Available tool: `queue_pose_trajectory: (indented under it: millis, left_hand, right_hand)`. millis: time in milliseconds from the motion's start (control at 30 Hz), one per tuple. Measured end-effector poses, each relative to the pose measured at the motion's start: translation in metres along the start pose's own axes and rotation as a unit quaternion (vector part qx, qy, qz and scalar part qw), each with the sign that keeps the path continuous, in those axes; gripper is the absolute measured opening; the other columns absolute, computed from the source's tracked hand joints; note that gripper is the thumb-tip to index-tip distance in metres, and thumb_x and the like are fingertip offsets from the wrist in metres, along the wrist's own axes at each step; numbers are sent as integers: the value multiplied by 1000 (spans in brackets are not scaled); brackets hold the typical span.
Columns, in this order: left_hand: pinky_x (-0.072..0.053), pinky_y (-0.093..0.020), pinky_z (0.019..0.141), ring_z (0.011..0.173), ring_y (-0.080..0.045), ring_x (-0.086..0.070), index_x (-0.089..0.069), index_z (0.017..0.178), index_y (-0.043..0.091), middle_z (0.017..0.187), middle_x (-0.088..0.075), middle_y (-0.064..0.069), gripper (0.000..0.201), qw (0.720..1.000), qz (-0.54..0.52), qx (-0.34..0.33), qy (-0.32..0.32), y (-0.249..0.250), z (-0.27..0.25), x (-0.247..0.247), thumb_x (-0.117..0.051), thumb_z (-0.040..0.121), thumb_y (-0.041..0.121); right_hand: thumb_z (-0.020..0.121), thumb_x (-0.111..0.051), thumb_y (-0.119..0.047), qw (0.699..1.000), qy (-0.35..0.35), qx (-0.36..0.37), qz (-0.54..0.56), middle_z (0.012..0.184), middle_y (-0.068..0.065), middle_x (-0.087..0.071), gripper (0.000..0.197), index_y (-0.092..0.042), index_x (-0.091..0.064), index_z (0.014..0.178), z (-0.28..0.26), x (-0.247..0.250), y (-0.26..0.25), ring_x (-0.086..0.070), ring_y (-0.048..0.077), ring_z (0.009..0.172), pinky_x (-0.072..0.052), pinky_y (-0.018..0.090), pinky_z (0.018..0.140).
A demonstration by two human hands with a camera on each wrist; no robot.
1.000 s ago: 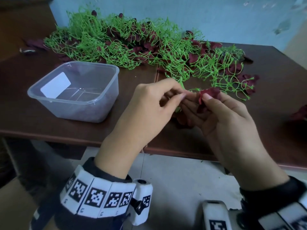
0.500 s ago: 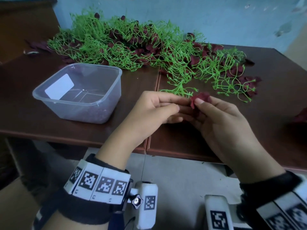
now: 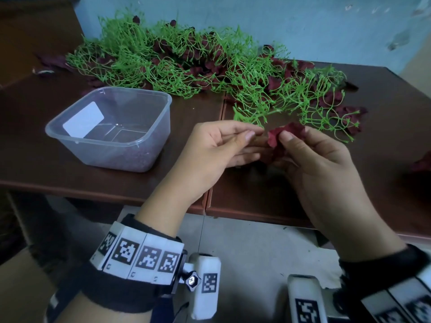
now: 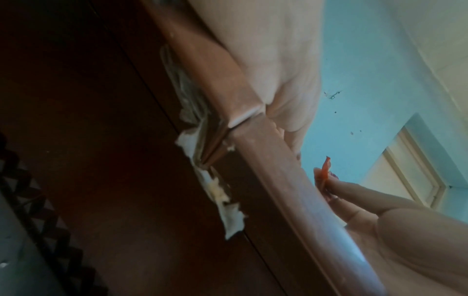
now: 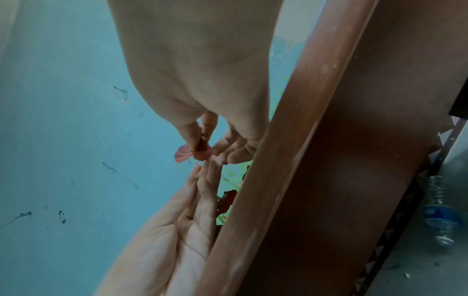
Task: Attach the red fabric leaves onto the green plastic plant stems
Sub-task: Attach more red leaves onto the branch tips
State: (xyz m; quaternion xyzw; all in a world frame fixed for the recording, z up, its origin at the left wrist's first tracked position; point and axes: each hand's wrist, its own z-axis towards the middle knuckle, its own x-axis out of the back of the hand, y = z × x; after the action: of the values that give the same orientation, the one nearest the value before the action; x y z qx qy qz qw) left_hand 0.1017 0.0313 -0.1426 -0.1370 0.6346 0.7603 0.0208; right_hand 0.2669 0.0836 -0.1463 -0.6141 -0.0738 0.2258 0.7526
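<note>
My left hand (image 3: 255, 134) pinches the tip of a green plastic stem sprig (image 3: 254, 114) between thumb and forefinger; the sprig trails back onto the table. Just to its right, my right hand (image 3: 289, 136) pinches a dark red fabric leaf (image 3: 276, 138) between thumb and fingers, with a small gap between leaf and stem tip. In the right wrist view the leaf (image 5: 186, 154) hangs from my right fingertips above the left hand (image 5: 202, 176). The left wrist view catches the leaf (image 4: 324, 172) edge-on.
A clear plastic tub (image 3: 116, 157) stands on the brown table (image 3: 46, 164) to the left of my hands. A long heap of green stems and red leaves (image 3: 186, 66) lies along the blue wall. One loose leaf (image 3: 422, 163) sits far right. A bottle (image 5: 440, 216) lies on the floor.
My hands were pressed together around the leaf and stem; now they have drawn slightly apart, and the leaf shows more fully in my right hand.
</note>
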Motion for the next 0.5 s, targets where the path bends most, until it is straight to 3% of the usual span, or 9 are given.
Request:
queue_pose_trajectory:
  millis: [100, 233, 300, 367, 433, 500]
  left_hand:
    - [-60, -25, 77, 87, -20, -76, -66, 105, 2, 93, -77, -15, 13, 1000, -7, -6, 18, 0, 1, 0, -56, 99, -3]
    - [-60, -21, 67, 77, -18, -77, -65, 96, 1, 84, -78, -11, 5, 999, -8, 4, 36, 1, 1, -2, -61, 97, 1]
    - [-54, -16, 55, 66, -17, -75, -68, 91, 6, 77, -77, -6, 3, 998, 43, -4, 38, 1, 1, -1, -66, 94, 6]
    - [-46, -15, 49, 57, -14, -71, -72, 88, 12, 70, -75, -2, 2, 996, 73, -23, 35, 1, 2, 1, -71, 89, 13]
    - [-50, -15, 56, 64, -11, -71, -75, 89, 13, 74, -75, -1, 6, 997, 58, -35, 36, -1, 3, 2, -71, 86, 15]
    - [-57, -17, 69, 78, -10, -73, -76, 96, 8, 84, -77, -3, 10, 999, 25, -32, 32, -3, 4, 4, -67, 90, 6]
  right_hand:
    - [95, -61, -17, 1000, -4, 7, -4, 102, 28, -70, 14, -13, -74, 93, -1, -2, 0, -64, 49, 95, -51, 60, 88]
    - [92, -64, -21, 1000, -5, 15, -7, 97, 31, -68, 13, -12, -74, 93, -1, -4, -1, -60, 38, 87, -46, 68, 87]
    - [94, -64, -18, 1000, -6, 18, 0, 91, 23, -70, 12, -13, -74, 91, 0, -4, 0, -59, 33, 85, -46, 58, 82]
    - [93, -65, -16, 1000, -12, 18, 5, 90, 24, -69, 12, -11, -75, 91, 0, -4, 0, -58, 34, 85, -45, 52, 83]
    - [90, -67, -17, 1000, -17, 15, 11, 89, 26, -67, 11, -9, -75, 90, 0, -4, 1, -59, 35, 85, -45, 49, 83]
    - [88, -70, -18, 1000, -17, 9, 16, 87, 25, -67, 11, -9, -76, 89, 0, -4, 1, -59, 35, 85, -45, 49, 83]
